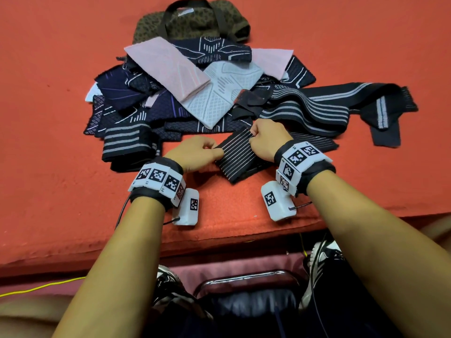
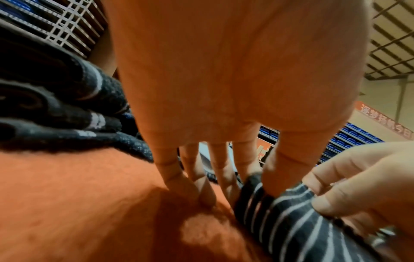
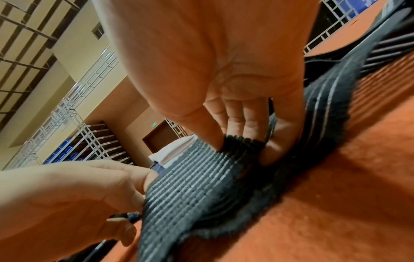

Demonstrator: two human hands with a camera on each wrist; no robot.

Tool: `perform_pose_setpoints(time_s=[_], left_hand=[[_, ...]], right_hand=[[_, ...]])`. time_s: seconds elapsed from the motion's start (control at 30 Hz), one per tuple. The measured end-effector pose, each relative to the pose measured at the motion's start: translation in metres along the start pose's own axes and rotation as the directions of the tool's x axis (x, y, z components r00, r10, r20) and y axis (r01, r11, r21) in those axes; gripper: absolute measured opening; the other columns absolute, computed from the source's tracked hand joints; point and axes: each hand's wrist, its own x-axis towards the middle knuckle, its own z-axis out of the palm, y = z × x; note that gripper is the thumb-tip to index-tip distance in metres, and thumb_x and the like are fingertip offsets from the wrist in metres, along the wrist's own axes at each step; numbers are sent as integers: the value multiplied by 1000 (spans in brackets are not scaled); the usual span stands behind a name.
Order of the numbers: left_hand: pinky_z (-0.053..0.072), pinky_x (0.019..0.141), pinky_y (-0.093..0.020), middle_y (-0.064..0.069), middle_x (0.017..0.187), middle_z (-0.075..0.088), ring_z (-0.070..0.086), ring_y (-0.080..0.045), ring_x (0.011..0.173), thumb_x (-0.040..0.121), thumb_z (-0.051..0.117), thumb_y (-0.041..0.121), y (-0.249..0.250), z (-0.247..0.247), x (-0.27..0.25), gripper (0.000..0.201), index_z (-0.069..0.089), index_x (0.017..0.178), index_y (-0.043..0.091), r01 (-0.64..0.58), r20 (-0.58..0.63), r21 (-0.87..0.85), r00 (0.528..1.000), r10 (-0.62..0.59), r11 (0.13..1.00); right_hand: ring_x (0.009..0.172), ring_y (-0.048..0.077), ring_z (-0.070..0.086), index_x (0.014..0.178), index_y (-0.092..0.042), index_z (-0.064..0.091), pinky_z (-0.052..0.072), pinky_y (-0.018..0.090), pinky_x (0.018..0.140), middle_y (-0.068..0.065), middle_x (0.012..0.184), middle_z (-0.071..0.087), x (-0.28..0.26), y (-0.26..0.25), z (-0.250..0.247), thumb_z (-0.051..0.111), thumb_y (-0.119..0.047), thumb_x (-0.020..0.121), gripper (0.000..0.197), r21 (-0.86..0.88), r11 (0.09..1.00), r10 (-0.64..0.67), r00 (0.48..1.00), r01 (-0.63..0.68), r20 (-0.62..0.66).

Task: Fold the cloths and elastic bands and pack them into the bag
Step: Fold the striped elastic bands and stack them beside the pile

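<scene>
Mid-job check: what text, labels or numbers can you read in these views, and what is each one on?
"R3": right wrist marker band, tiny, so not certain.
Left wrist marker band: there are letters under the square codes, too small to read.
Red wall banner: white Chinese characters, too blurred to read.
Bag: its white label is unreadable.
Green sign above the door: too small to read.

Bag (image 1: 192,23) partly hidden behind the cloth pile (image 1: 170,93). Left hand's (image 1: 195,152) fingertips concealed under the striped elastic band (image 1: 234,157). Lower cloths mostly covered.
</scene>
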Motion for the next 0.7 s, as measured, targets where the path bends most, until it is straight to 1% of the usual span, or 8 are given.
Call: perform_pose_setpoints(time_s=[0.13, 0.23, 0.3, 0.4, 0.47, 0.53, 0.63, 0.7], left_hand=[[44, 50, -15, -1, 61, 60, 53, -2, 45, 91, 62, 22, 1, -1, 0, 21, 58, 73, 13, -10, -16, 3, 1000, 10, 1000], [55, 69, -30, -4, 70, 68, 64, -14, 61, 83, 67, 38, -4, -4, 4, 28, 67, 84, 10, 28, -27, -6, 999, -29, 1000], [54, 70, -29, -3, 69, 70, 64, -14, 63, 85, 67, 40, -7, -4, 5, 29, 66, 84, 11, 39, -71, 59, 997, -35, 997], [55, 66, -26, -8, 74, 72, 67, -16, 66, 87, 69, 28, -2, 1, 4, 22, 64, 86, 6, 11, -61, 40, 998, -9, 999], [57, 65, -28, -16, 85, 71, 69, -21, 71, 88, 67, 15, 3, 4, 1, 17, 63, 96, 0, -23, 3, -52, 1000, 23, 998], [57, 69, -34, -18, 93, 72, 71, -22, 73, 89, 64, 12, 4, 5, 2, 18, 64, 102, 1, -33, 25, -54, 999, 35, 998], [57, 81, -39, -13, 83, 72, 67, -20, 71, 92, 62, 20, 2, 5, 4, 21, 69, 94, 1, -10, 35, -30, 999, 11, 1000], [53, 72, -31, -6, 70, 67, 59, -14, 63, 91, 63, 30, -1, 3, 5, 32, 71, 86, 0, 11, -36, 58, 999, -9, 998]], right_hand=[[94, 31, 61, 97, -12, 61, 51, 32, 83, 12, 107, 63, 0, -2, -2, 53, -12, 87, 12, -2, 1000, 20, 1000, -20, 3], [90, 32, 61, 98, -5, 62, 51, 33, 80, 13, 101, 64, -2, -4, -2, 53, -12, 86, 17, -9, 999, 34, 999, -34, 11], [85, 31, 58, 95, -4, 60, 48, 31, 73, 12, 95, 62, -4, -6, -3, 51, -11, 85, 16, -13, 999, 41, 999, -40, 35], [84, 31, 55, 97, -5, 57, 43, 30, 71, 13, 94, 59, -7, -6, -3, 48, -11, 86, 15, -50, 998, 35, 999, -33, 38], [85, 29, 53, 98, -7, 55, 39, 30, 72, 12, 96, 57, -6, -4, -3, 47, -10, 87, 13, -42, 998, 38, 999, -37, 24], [86, 27, 51, 102, -6, 57, 38, 28, 72, 12, 100, 56, -5, -1, -4, 48, -10, 88, 17, -15, 998, 57, 998, -57, 28], [86, 27, 50, 100, -7, 55, 37, 27, 72, 12, 101, 56, -4, 1, -5, 48, -9, 88, 14, -5, 998, 65, 997, -65, 33], [84, 27, 50, 94, -8, 51, 37, 28, 71, 12, 96, 53, -5, 0, -5, 48, -8, 88, 7, -26, 997, 68, 997, -67, 31]])
